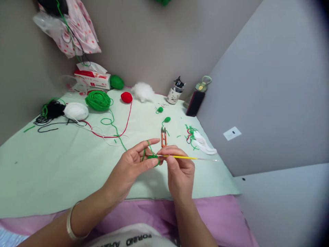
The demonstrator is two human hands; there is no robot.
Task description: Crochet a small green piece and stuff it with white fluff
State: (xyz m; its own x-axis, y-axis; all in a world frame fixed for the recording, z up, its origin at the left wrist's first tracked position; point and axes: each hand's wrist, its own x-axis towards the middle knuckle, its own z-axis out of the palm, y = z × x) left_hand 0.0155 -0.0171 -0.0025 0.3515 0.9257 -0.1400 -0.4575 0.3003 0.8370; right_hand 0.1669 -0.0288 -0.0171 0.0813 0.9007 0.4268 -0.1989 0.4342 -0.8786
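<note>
Between thumb and fingers, my left hand [131, 164] pinches a small green crochet piece [153, 157]. Green yarn [150, 148] runs up over its raised index finger and back down to the piece. My right hand [180, 168] grips a crochet hook [181, 157] by its yellow handle, the hook lying nearly level. The hook's tip end reaches into the green piece; exactly how it sits in the stitches is too small to tell. From my left hand the yarn trails across the table to a large green yarn skein [99, 100].
Orange thread snips [163, 137] lie just beyond my hands. Small green balls [167, 119], a red yarn ball [126, 97] and white stuffing [143, 92] are farther back. At right are yarn scraps [190, 133], a phone [195, 103] and a bottle [203, 85] near the wall.
</note>
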